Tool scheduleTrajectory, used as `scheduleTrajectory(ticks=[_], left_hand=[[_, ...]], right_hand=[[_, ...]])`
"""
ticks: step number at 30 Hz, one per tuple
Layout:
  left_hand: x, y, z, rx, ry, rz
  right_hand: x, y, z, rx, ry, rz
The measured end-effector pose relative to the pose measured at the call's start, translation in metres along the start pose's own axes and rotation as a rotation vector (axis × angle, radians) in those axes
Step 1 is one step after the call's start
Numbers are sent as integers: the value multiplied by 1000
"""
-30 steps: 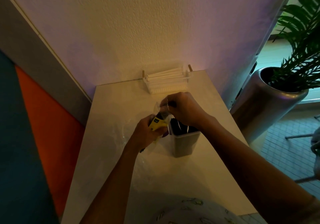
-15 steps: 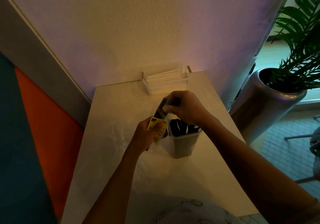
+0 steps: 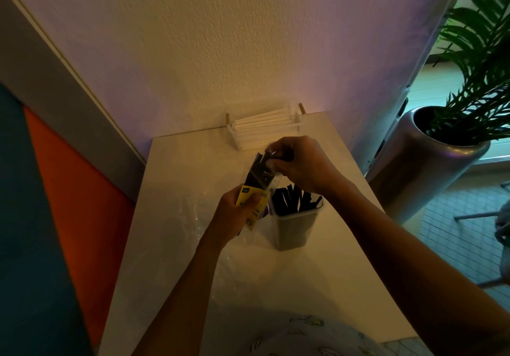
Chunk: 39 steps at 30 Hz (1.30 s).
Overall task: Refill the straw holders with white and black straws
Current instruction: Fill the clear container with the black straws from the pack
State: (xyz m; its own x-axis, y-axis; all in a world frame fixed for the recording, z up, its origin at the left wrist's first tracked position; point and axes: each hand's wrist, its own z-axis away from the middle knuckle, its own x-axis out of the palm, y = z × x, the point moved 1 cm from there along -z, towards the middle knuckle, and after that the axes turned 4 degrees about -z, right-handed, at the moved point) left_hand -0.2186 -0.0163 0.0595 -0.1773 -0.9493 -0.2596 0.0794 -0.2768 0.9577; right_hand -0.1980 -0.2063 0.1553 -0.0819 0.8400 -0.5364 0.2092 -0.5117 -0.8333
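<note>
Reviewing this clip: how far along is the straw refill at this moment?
White straws already fill the rack by the wall. The left hand grips a yellow-labelled pack; the right hand pinches its top. The cup holds black straws; the pack's remain.

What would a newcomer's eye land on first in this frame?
Probably the yellow-labelled packet of black straws at centre, gripped low by the left hand while the right hand pinches its top. Just right of it stands a grey holder with black straws in it; a white rack of white straws sits against the wall.
</note>
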Motion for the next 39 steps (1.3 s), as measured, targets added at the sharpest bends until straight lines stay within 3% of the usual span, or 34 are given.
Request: scheduleTrajectory(ticks=[18,25,28,34,39], left_hand=[[0,6,4,-37,-33,33],[-2,3,0,-70,-56,37],[0,3,1,-71,-101,48],[2,1,0,-88,-95,18],[3,1,-2,-86,-101,-15]], right_hand=[[-27,-11,-8,-55,-20,141],[-12,-7,4,39,14,-194],[-3,1,11,80,-39,-233],[12,4,17,99,25,-411],[12,3,15,89,100,-415]])
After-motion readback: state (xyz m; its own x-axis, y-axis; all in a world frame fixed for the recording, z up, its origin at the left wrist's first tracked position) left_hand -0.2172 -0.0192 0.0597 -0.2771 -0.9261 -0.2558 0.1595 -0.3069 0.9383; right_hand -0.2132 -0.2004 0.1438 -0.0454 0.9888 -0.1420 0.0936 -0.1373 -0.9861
